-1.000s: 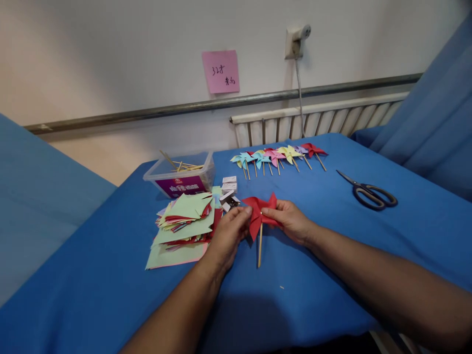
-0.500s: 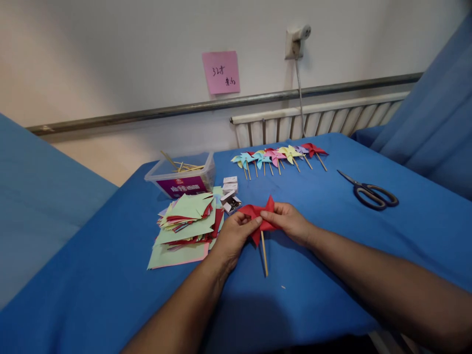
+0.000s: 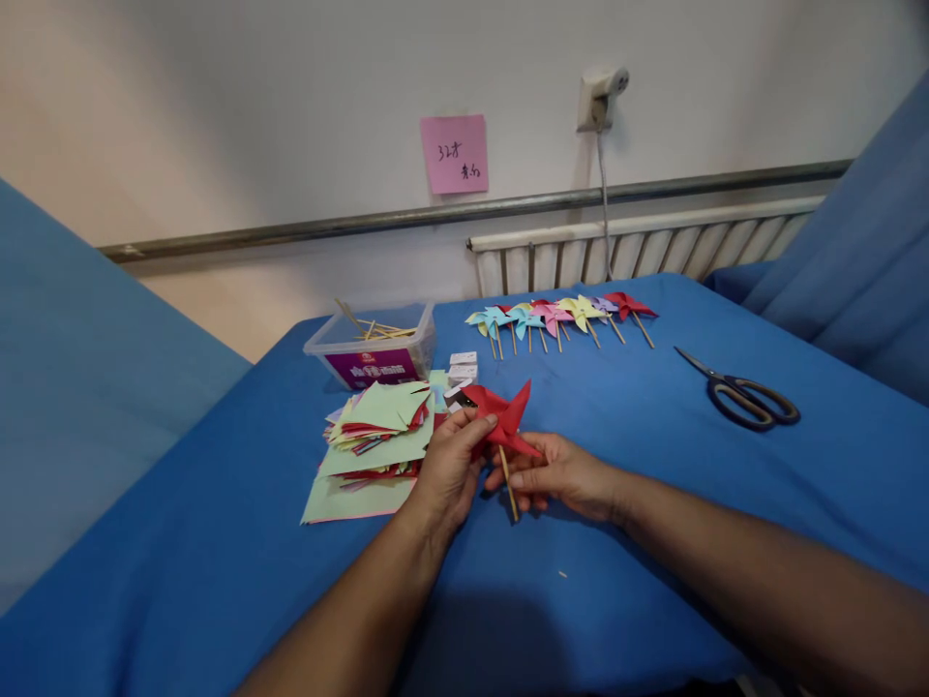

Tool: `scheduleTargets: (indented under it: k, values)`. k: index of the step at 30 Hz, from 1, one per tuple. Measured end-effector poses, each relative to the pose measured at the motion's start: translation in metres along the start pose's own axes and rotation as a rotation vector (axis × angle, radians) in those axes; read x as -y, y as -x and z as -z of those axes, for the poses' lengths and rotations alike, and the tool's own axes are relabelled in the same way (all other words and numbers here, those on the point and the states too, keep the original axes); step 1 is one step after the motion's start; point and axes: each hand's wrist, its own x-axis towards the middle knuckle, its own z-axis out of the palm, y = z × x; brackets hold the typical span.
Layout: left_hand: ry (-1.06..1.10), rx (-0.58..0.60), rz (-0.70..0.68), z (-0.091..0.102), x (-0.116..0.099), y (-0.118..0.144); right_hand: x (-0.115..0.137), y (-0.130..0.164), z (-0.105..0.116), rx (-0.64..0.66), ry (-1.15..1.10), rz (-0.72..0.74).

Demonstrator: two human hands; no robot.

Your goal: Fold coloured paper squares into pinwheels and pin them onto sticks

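Observation:
A red paper pinwheel [image 3: 508, 410] on a thin wooden stick [image 3: 509, 484] is held over the middle of the table. My left hand [image 3: 456, 465] pinches its left side, thumb on top of the paper and fingers beneath. Lower down, my right hand [image 3: 555, 476] has its thumb and fingers closed around the stick, just under the paper blades. Behind my left hand, a small open box [image 3: 460, 395] is partly covered by the pinwheel. Left of that hand lies a stack of coloured paper sheets [image 3: 363, 494], green on top, with cut pieces among them.
A clear plastic tub [image 3: 377, 366] holding sticks stands at the back left, beside small white boxes [image 3: 463, 368]. Finished pinwheels [image 3: 552, 318] lie in a row along the back. Dark-handled scissors [image 3: 740, 392] rest at the right. The table has a blue cloth [image 3: 624, 600].
My right hand has let go of the paper blades and moved down to the stick. The pinwheel has turned and tilted a little. The whole view has shifted slightly.

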Motion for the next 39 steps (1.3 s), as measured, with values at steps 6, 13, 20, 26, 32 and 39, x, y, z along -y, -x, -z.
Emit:
scheduleTargets:
  k: [6, 13, 20, 26, 32, 39]
  values:
    - [0.007, -0.010, -0.017, 0.002, 0.004, -0.002, -0.008, -0.004, 0.000, -0.077, 0.058, 0.054]
    - [0.027, 0.027, -0.013, 0.001, -0.004, 0.001, -0.005, -0.006, 0.003, -0.183, 0.039, 0.111]
    - [0.077, 0.035, 0.054, 0.005, -0.007, -0.001, 0.002, -0.008, 0.013, -0.285, 0.010, 0.163]
    - [0.120, 0.090, 0.145, 0.006, -0.005, -0.003, 0.001, -0.007, 0.009, -0.242, 0.020, 0.138]
    - [0.216, 0.127, 0.282, 0.006, -0.006, -0.003, 0.002, -0.006, 0.009, -0.235, -0.006, 0.138]
    - [0.205, 0.152, 0.274, 0.007, -0.005, -0.002, 0.003, -0.004, 0.008, -0.211, 0.043, 0.120]
